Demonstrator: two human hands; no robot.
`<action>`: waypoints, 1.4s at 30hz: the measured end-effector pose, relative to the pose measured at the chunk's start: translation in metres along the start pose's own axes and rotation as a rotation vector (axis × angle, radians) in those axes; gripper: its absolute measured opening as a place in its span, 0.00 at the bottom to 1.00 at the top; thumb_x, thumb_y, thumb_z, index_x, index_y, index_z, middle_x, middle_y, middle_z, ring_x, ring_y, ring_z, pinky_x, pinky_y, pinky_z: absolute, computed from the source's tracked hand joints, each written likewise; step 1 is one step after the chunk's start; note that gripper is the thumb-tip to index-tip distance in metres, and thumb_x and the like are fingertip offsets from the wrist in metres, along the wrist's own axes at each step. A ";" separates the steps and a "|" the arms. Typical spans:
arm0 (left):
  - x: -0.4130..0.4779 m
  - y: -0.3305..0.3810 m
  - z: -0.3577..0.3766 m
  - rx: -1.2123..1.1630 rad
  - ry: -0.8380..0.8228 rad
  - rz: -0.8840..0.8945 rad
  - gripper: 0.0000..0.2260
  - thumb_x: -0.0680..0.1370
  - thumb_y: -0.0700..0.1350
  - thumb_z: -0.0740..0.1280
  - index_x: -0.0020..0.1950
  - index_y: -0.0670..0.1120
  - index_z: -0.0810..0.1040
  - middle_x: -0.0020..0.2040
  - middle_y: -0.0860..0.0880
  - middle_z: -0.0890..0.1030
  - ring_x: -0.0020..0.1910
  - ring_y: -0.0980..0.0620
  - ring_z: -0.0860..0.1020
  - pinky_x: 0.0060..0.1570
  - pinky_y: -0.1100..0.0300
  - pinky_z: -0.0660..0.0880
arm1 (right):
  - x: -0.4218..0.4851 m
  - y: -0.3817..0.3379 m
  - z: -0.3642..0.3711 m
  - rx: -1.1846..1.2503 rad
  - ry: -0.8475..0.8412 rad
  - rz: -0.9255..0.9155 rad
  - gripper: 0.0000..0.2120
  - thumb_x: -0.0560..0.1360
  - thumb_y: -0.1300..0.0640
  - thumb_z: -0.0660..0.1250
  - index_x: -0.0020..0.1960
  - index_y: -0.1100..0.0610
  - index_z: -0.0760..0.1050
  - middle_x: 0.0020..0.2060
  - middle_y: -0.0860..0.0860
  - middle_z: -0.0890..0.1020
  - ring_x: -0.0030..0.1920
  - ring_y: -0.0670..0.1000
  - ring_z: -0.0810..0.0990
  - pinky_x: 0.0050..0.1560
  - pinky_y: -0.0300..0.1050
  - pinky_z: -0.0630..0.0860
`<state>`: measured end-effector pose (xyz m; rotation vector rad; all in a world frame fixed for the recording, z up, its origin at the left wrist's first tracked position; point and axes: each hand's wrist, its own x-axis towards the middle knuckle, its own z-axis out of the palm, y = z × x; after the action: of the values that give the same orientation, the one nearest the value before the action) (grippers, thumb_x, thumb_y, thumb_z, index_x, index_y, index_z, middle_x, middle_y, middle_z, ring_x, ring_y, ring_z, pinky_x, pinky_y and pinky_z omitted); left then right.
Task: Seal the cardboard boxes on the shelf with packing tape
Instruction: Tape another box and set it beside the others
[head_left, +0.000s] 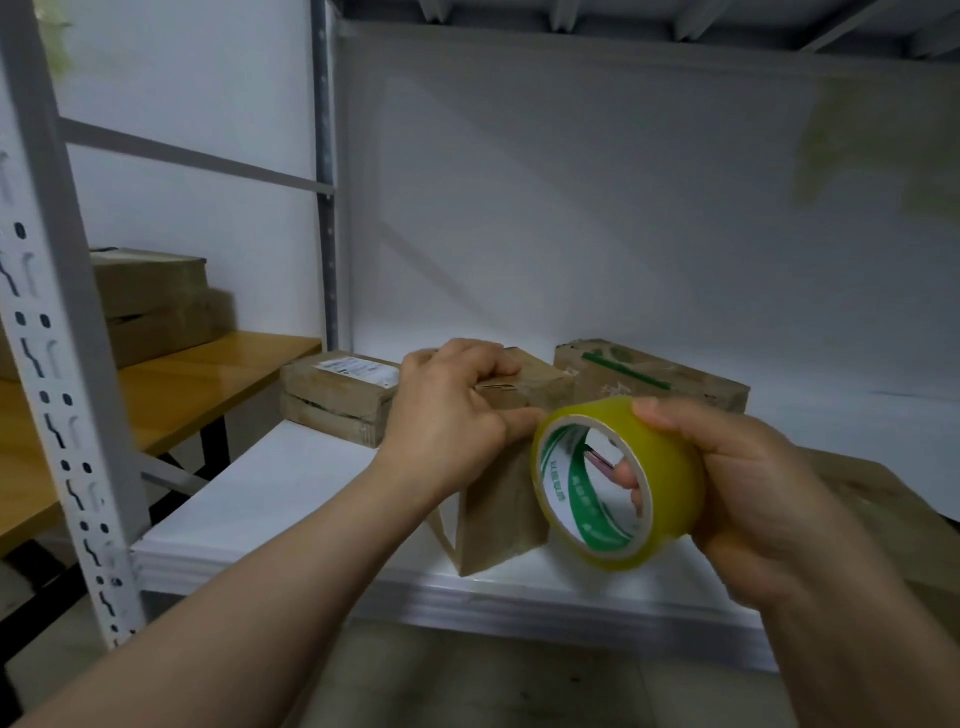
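Nearest me, my right hand (769, 499) holds the roll of packing tape (670, 467) up off the shelf, its fingers (626, 475) curled through the core and the thumb pressed on the yellow outer turn. Just left of it, my left hand (447, 415) grips the top of the upright box (498, 514). Its fingers are bent over the upper edge and the thumb lies on the near face, reaching the roll's rim; I cannot tell whether it touches. That box stands on end near the front edge of the white shelf (291, 499). A brown cardboard surface (872, 499) lies behind my right wrist, too blurred to read. Further back on the shelf, a labelled box (332, 400) lies flat to the left and a green-striped box (660, 379) to the right, apart from each other. Beyond the rack post (62, 395) at left, an orange bench (208, 384) carries stacked boxes (150, 306)
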<state>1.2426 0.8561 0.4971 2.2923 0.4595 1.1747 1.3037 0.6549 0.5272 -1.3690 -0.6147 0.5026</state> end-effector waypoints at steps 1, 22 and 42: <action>-0.001 0.000 -0.001 0.033 0.014 0.020 0.26 0.64 0.66 0.74 0.58 0.58 0.81 0.62 0.61 0.78 0.70 0.51 0.63 0.69 0.49 0.66 | 0.000 0.004 0.000 0.006 -0.011 0.014 0.11 0.62 0.50 0.69 0.37 0.55 0.87 0.32 0.59 0.84 0.28 0.51 0.82 0.34 0.46 0.78; 0.060 0.000 -0.038 -0.534 -0.251 -0.486 0.08 0.68 0.45 0.74 0.46 0.46 0.84 0.41 0.45 0.85 0.37 0.49 0.83 0.36 0.57 0.78 | 0.042 -0.015 0.031 0.142 -0.269 -0.301 0.21 0.67 0.55 0.72 0.57 0.62 0.79 0.41 0.53 0.86 0.42 0.48 0.85 0.41 0.38 0.80; 0.036 -0.081 0.019 -0.209 -0.376 -0.403 0.73 0.52 0.64 0.79 0.76 0.56 0.25 0.82 0.52 0.42 0.81 0.47 0.43 0.78 0.41 0.50 | 0.136 0.050 0.078 -0.061 -0.136 0.027 0.08 0.82 0.54 0.66 0.55 0.58 0.78 0.50 0.57 0.86 0.51 0.55 0.85 0.57 0.54 0.81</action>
<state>1.2739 0.9347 0.4639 2.0481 0.5865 0.5534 1.3538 0.8092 0.4996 -1.4099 -0.7282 0.6069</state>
